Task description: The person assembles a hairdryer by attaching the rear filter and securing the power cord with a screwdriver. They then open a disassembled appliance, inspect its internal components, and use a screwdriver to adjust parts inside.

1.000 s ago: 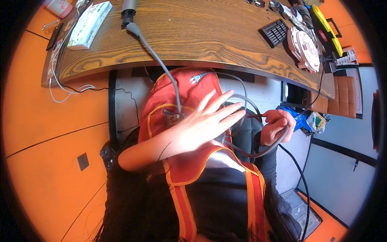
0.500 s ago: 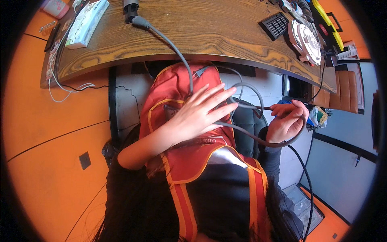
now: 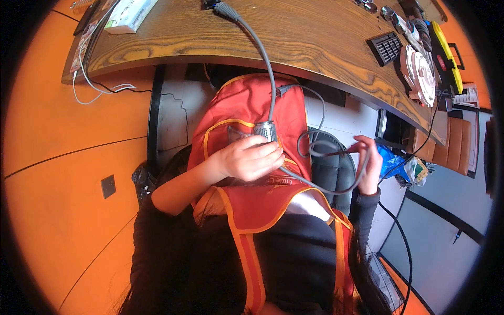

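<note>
My left hand (image 3: 251, 158) is closed round a short grey cylinder (image 3: 265, 131) with a perforated wall, over my red apron (image 3: 247, 92); its lower part is hidden by my fingers. A thick grey cable (image 3: 270, 79) runs from the cylinder's upper end up over the desk edge. Beyond my left fingers the grey cable curves right in loose loops. My right hand (image 3: 370, 163), raised at the right, has its fingers bent round a loop of this cable. A dark plug (image 3: 284, 90) on a thinner stretch of cord lies at the apron's upper right.
The wooden desk (image 3: 199, 42) crosses ahead, bearing a tissue pack (image 3: 128, 16), a black bit case (image 3: 386, 48), a round white metal part (image 3: 418, 73) and a yellow-black case (image 3: 449, 58). A black cable (image 3: 401, 231) hangs at right. White cords dangle at the desk's left.
My left hand has gone from spread fingers to a grip round the cylinder, which now shows. My right hand has turned more upright with the cable loop. The whole view has shifted slightly.
</note>
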`<state>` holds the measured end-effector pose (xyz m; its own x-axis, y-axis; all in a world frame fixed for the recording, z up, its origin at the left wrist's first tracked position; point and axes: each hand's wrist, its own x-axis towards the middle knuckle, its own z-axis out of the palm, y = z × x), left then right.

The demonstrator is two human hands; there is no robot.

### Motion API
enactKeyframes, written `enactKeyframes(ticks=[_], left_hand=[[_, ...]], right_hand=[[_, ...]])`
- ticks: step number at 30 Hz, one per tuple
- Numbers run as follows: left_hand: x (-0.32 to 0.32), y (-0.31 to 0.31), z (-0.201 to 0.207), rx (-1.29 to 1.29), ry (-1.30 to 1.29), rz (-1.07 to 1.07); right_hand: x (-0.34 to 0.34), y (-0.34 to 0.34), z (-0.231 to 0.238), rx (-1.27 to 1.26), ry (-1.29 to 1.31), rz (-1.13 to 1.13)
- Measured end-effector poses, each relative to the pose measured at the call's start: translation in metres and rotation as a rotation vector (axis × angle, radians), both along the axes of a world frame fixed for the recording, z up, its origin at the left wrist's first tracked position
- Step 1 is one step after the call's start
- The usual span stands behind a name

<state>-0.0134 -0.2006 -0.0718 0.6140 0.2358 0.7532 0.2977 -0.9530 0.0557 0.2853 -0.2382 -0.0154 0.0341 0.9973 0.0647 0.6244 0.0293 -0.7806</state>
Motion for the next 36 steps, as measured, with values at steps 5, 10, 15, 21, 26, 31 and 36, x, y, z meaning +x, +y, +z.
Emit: enactKeyframes(ticks=[5,10,15,21,26,31,36], left_hand=[[-0.002,0.007,-0.001,0.003,0.040,-0.014],[0.004,0.012,0.004,-0.042,-0.007,-0.007],[-0.003,0.014,0.017,-0.347,-0.027,-0.021],[0.002,-0.013,0.035,-1.925,-0.767,-0.383],[0.022,0.014,0.045,-2.233,-1.092,-0.762],[0.026,0.040,0.060,-2.279,-1.392,-0.623],[0.031,0.035,0.068,-2.077,-1.371,-0.649]], right_hand=[[-0.033,0.007,0.023,0.168,-0.236,0.212],[-0.110,0.003,0.016,-0.099,0.125,0.284],[-0.100,0.001,0.019,-0.352,0.206,0.417],[-0.082,-0.013,0.028,-0.140,0.105,0.474],[-0.085,-0.005,0.011,0.100,0.039,0.692],[-0.083,0.002,0.025,0.104,0.062,0.753],[-0.096,0.025,0.063,0.276,0.208,0.778]])
